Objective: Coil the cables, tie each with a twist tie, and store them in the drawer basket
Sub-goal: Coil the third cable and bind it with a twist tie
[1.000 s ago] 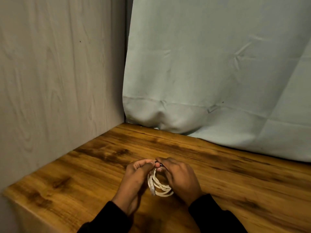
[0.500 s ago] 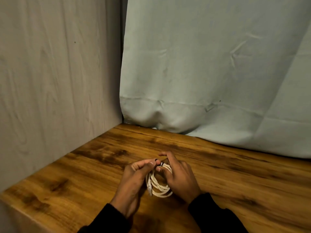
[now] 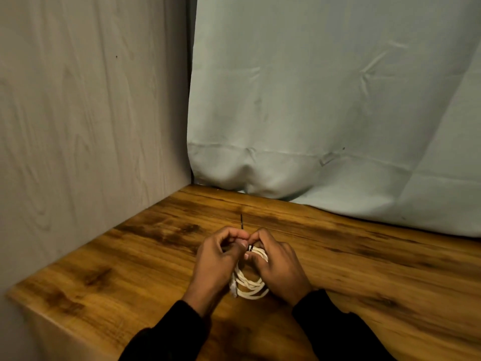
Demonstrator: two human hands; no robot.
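A coiled white cable [image 3: 249, 285] hangs between both hands just above the wooden tabletop [image 3: 364, 269]. My right hand [image 3: 279, 267] grips the top of the coil with curled fingers. My left hand [image 3: 217, 259] pinches a thin black twist tie [image 3: 242, 222] whose free end sticks up above the fingers. The tie's lower part wraps the coil's top, mostly hidden by my fingers. No drawer or basket is in view.
A grey wood-grain panel [image 3: 91, 126] stands along the left side. A pale green curtain [image 3: 325, 100] hangs behind the table and rests on its back edge. The table's front left corner [image 3: 15, 295] lies near the frame's lower left.
My left hand has pulled the twist tie's end upward, so it now sticks out above the fingers. Both hands stay together on the coil's top.
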